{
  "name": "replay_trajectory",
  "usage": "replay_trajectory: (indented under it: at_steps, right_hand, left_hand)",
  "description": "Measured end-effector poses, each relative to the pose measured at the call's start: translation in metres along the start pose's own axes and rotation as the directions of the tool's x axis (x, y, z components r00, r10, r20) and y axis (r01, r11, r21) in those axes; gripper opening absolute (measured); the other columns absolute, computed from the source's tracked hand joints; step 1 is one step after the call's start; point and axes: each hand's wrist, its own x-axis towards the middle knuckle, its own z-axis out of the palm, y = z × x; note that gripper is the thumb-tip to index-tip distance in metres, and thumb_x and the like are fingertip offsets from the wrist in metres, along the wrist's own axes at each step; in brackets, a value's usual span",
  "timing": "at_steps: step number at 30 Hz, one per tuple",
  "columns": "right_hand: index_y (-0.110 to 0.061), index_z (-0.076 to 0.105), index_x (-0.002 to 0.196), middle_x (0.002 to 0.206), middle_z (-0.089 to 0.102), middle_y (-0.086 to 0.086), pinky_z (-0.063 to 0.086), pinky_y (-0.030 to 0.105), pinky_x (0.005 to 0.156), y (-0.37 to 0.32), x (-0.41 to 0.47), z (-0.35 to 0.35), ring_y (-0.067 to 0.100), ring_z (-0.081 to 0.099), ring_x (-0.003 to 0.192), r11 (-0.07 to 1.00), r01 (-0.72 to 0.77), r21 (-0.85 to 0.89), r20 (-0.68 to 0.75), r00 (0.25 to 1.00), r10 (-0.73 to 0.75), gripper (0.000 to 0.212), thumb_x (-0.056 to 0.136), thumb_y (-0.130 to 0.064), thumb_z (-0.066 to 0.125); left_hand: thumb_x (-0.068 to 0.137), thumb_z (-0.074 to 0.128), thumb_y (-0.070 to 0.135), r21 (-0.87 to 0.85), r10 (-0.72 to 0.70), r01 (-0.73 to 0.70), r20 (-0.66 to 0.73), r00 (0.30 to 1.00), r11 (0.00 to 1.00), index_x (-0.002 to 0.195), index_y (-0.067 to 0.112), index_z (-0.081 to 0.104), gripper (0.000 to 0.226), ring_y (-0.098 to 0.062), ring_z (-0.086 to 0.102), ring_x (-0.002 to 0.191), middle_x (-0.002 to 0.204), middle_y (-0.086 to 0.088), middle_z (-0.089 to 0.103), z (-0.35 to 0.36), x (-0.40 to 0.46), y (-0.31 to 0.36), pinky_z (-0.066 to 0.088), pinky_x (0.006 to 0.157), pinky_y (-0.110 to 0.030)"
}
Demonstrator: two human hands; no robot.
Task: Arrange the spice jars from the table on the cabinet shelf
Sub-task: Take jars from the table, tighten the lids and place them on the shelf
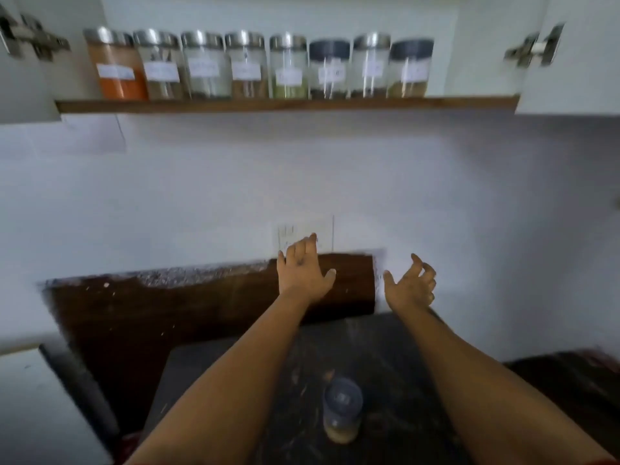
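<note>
Head view: eight jars [258, 67] already line the shelf [285, 105]. One jar [342, 409] waits on the table [402, 347]. Left hand [303, 270] and right hand [411, 285] hang between, fingers spread, empty.

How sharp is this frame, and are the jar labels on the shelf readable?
Head view: motion blur throughout; labels on the shelf jars are smeared, unreadable; wide-angle bending at the edges; light is soft and dim, the table dark; the table jar and both hands, left and right, are soft.
</note>
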Motion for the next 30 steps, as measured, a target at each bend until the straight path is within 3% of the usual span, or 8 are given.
replay_trajectory:
  at_steps: [9,12,14,15,18,21,25,30]
  right_hand:
    - [-0.015,0.027,0.147,0.149,0.027,0.019,0.042,0.046,0.103,0.108,-0.148,0.050,0.036,0.039,0.132,0.987,-0.126,-0.102,0.121,0.983,0.138,0.072,0.088,-0.036,0.063]
    - [-0.013,0.024,0.151,0.157,0.023,0.013,0.021,0.043,0.117,0.128,-0.182,0.054,0.030,0.021,0.146,0.889,0.283,-0.360,0.263,0.945,-0.194,0.075,0.089,-0.039,0.059]
    - [-0.014,0.015,0.154,0.162,0.011,0.008,0.002,0.041,0.118,0.136,-0.200,0.062,0.024,0.005,0.150,0.655,0.654,-0.378,0.513,0.737,-0.439,0.072,0.094,-0.034,0.050]
    - [-0.013,0.012,0.154,0.162,0.008,0.007,-0.001,0.039,0.117,0.134,-0.208,0.068,0.023,0.002,0.150,0.594,0.721,-0.356,0.579,0.669,-0.465,0.070,0.095,-0.032,0.046]
    - [-0.011,0.026,0.151,0.157,0.026,0.009,0.017,0.034,0.119,0.113,-0.225,0.084,0.024,0.022,0.146,0.751,0.598,-0.282,0.538,0.746,-0.392,0.064,0.095,-0.030,0.051]
    - [-0.011,0.045,0.137,0.136,0.049,0.005,0.042,0.028,0.104,0.098,-0.227,0.091,0.019,0.046,0.125,0.831,0.509,-0.224,0.529,0.780,-0.335,0.048,0.092,-0.024,0.057]
    - [-0.013,0.058,0.118,0.119,0.058,0.004,0.049,0.028,0.087,0.091,-0.218,0.091,0.018,0.053,0.109,0.813,0.509,-0.283,0.582,0.765,-0.276,0.028,0.091,-0.015,0.060]
    - [-0.010,0.064,0.103,0.106,0.060,0.006,0.050,0.031,0.085,0.070,-0.209,0.084,0.019,0.057,0.098,0.901,0.379,-0.212,0.582,0.789,-0.195,0.017,0.090,-0.020,0.063]
  left_hand:
    - [0.086,0.060,0.051,-0.117,-0.129,0.207,0.469,0.874,0.971,0.149,0.017,0.023,0.081,-0.030,0.030,0.138,0.151,-0.010,0.031,0.111,-0.144,-0.074,0.033,0.109,-0.047]
    - [0.087,0.060,0.045,-0.167,-0.110,0.210,0.466,0.878,0.963,0.141,0.016,0.036,0.066,-0.027,0.039,0.130,0.141,-0.007,0.043,0.128,-0.176,-0.090,0.040,0.104,-0.041]
    - [0.088,0.061,0.041,-0.210,-0.119,0.227,0.429,0.896,0.951,0.135,0.016,0.043,0.056,-0.024,0.043,0.126,0.134,-0.005,0.050,0.135,-0.190,-0.098,0.043,0.102,-0.039]
    - [0.088,0.061,0.040,-0.225,-0.128,0.238,0.416,0.900,0.945,0.133,0.016,0.045,0.054,-0.023,0.045,0.124,0.132,-0.004,0.052,0.135,-0.194,-0.099,0.044,0.102,-0.038]
    - [0.087,0.063,0.039,-0.266,-0.154,0.277,0.406,0.901,0.923,0.129,0.018,0.049,0.049,-0.021,0.049,0.120,0.126,-0.003,0.055,0.135,-0.200,-0.100,0.047,0.100,-0.037]
    - [0.087,0.063,0.038,-0.301,-0.146,0.281,0.403,0.903,0.911,0.128,0.019,0.049,0.048,-0.020,0.049,0.120,0.125,-0.002,0.055,0.133,-0.205,-0.101,0.046,0.099,-0.035]
    - [0.087,0.064,0.040,-0.306,-0.144,0.287,0.415,0.898,0.908,0.130,0.022,0.047,0.050,-0.017,0.048,0.122,0.127,0.001,0.055,0.129,-0.208,-0.110,0.046,0.097,-0.033]
    - [0.081,0.068,0.048,-0.240,-0.221,0.378,0.496,0.840,0.894,0.131,0.022,0.043,0.062,-0.021,0.047,0.123,0.132,-0.001,0.053,0.122,-0.202,-0.117,0.046,0.099,-0.042]
